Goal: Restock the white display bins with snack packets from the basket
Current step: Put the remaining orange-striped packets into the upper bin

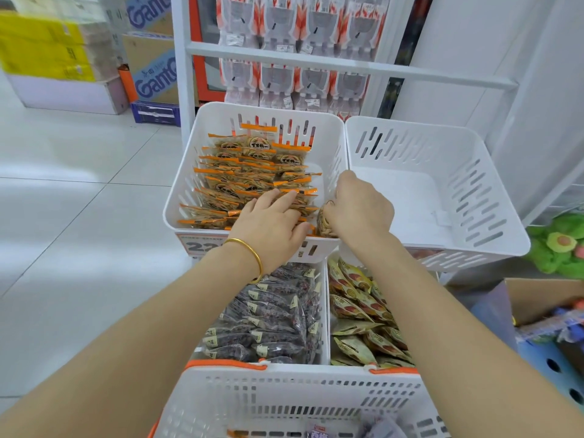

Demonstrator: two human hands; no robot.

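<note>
**A:** What fills most of the view?

**B:** The white basket point(284, 379), nearest the person. Past it are two upper bins touching side by side. The left bin point(215, 118) holds rows of orange-edged packets point(246, 172), with the right bin point(404, 197) beside it.

**A:** And the hands?

**B:** The left hand point(271, 219) lies flat on the front rows, its grip open and fingers straight, holding nothing. The right hand point(360, 210) has its grip curled round a single packet point(325, 224) at the left bin's front right corner.

**A:** Anything smaller?

**B:** A gold bangle point(251, 251) on the left wrist.
</note>
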